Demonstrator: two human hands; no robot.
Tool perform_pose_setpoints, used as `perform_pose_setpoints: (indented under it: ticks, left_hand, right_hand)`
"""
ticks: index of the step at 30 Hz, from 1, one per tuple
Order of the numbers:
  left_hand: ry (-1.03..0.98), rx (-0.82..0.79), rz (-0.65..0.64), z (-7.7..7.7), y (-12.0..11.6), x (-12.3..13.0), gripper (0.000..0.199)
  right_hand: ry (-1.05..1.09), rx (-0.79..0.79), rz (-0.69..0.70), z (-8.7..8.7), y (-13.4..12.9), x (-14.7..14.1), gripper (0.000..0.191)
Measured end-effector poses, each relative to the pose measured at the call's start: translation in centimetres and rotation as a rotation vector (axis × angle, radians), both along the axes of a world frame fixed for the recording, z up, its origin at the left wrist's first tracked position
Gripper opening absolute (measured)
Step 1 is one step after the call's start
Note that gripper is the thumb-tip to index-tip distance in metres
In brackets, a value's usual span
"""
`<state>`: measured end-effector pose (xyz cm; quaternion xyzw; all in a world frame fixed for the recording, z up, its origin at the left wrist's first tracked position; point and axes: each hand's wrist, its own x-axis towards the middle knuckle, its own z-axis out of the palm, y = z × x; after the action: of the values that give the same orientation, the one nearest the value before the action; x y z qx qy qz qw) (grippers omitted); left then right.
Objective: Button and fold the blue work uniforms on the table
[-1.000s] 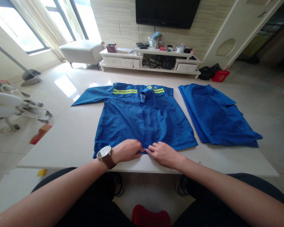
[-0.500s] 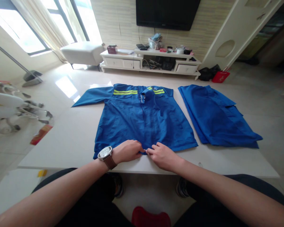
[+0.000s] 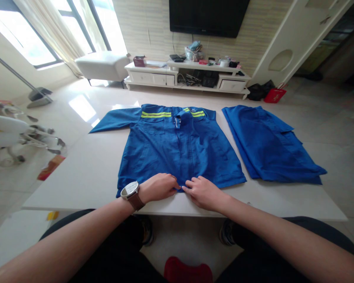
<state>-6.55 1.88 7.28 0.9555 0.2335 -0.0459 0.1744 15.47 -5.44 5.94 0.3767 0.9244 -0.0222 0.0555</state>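
Note:
A blue work jacket (image 3: 165, 149) with yellow reflective stripes lies front up on the white table (image 3: 85, 173), its hem towards me. One sleeve sticks out to the left; the other does not show. At the middle of the hem, by the bottom of the front opening, my left hand (image 3: 161, 186) pinches the cloth edge. My right hand (image 3: 203, 192) is closed on the hem just beside it, the fingertips of both nearly touching. What lies right between the fingertips is too small to make out. A watch (image 3: 130, 190) with a brown strap is on my left wrist.
Folded blue clothing (image 3: 271, 145) lies on the table to the right of the jacket. Past the table stands a low white TV cabinet (image 3: 144, 76) with clutter on it. A red stool (image 3: 188, 271) shows below me, and a white bench (image 3: 103, 65) stands near the window.
Both hands stay at the hem with only a slight shift of the fingers. The jacket and the folded clothing lie as before.

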Motion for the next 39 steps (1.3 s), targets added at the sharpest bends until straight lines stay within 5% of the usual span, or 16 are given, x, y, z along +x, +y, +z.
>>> perform_pose_setpoints:
  ticks: [39]
  left_hand:
    - [0.067, 0.043, 0.008, 0.1, -1.0, 0.4, 0.024]
  right_hand:
    - [0.111, -0.11, 0.0, 0.4, 0.4, 0.3, 0.028]
